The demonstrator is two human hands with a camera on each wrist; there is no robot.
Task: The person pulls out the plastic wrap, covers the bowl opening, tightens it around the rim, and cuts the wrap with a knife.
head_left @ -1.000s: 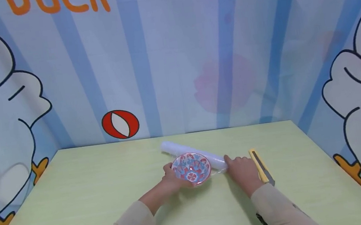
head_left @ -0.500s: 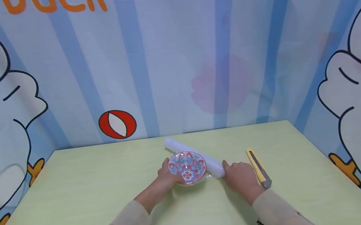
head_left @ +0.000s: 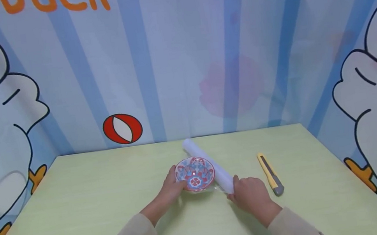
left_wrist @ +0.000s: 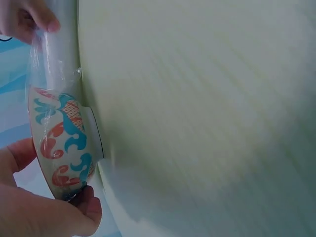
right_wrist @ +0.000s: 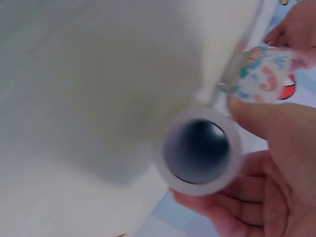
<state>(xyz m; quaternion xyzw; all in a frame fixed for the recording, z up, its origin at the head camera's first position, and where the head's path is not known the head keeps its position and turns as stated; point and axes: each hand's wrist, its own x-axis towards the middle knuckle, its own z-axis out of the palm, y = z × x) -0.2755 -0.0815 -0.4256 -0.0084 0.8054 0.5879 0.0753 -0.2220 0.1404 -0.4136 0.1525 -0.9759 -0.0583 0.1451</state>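
Note:
A patterned bowl [head_left: 194,172] in red, blue and white is held at its left side by my left hand [head_left: 171,188], thumb at the rim and fingers beneath. In the left wrist view, clear cling film [left_wrist: 42,69] covers the bowl's side and stretches to the roll. My right hand [head_left: 252,195] grips the near end of the cling film roll [head_left: 210,165], which slants away behind the bowl. In the right wrist view the roll's hollow tube end [right_wrist: 234,160] faces the camera, with thumb and fingers around it.
A yellow and grey utility knife [head_left: 271,176] lies on the pale table [head_left: 97,207] to the right of my right hand. Behind the table's back edge stands a striped blue cartoon backdrop [head_left: 181,55].
The roll has swung to point more steeply away, its far end shifting right. My right hand has come closer to me with the near end. The bowl stays in my left hand.

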